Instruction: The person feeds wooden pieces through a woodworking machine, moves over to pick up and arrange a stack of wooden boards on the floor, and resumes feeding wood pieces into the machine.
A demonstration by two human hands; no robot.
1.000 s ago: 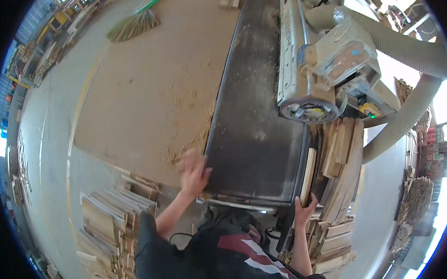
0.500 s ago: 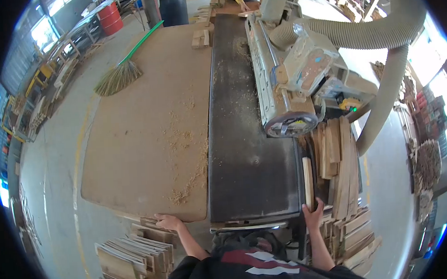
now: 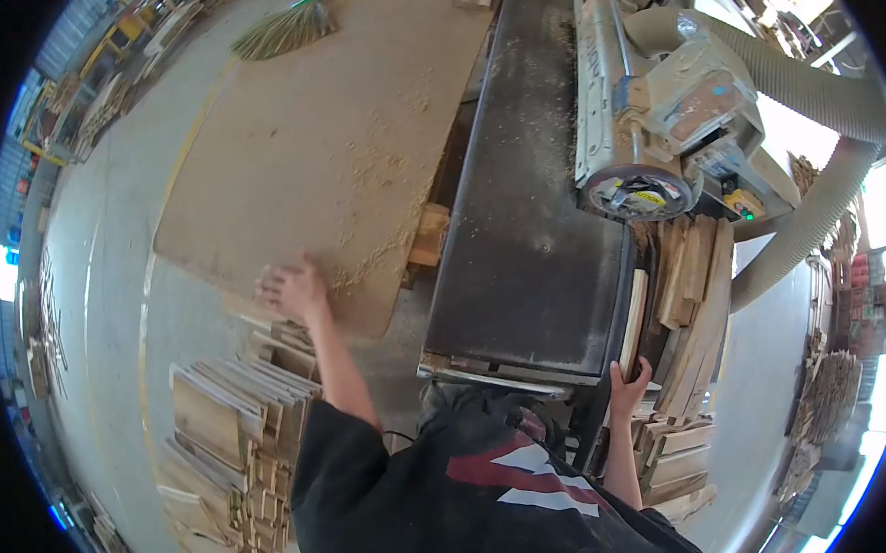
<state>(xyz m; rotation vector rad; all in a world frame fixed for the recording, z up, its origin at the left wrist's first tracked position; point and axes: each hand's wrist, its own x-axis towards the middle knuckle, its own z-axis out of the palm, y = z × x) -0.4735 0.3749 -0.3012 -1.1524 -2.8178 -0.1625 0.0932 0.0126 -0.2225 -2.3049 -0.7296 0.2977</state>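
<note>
My left hand (image 3: 293,290) lies with spread fingers on the near edge of the brown board (image 3: 300,174), left of some sawdust. Between the board and the dark machine bed (image 3: 531,243) there is a gap, and a wooden block (image 3: 429,235) shows in it. On the right, my right hand (image 3: 628,387) has its thumb and fingers around the near end of a narrow wood strip (image 3: 634,323), which lies along the bed's right side.
A machine head (image 3: 637,191) with thick hoses (image 3: 806,223) stands over the bed. Boards (image 3: 696,305) lean to its right. Wood stacks stand at the lower left (image 3: 207,415) and lower right (image 3: 681,464). A broom (image 3: 286,31) lies at the board's far end.
The brown board has shifted away from the machine bed, opening a gap. My left hand has moved from the board's near edge onto its surface. My right hand stays at the strip.
</note>
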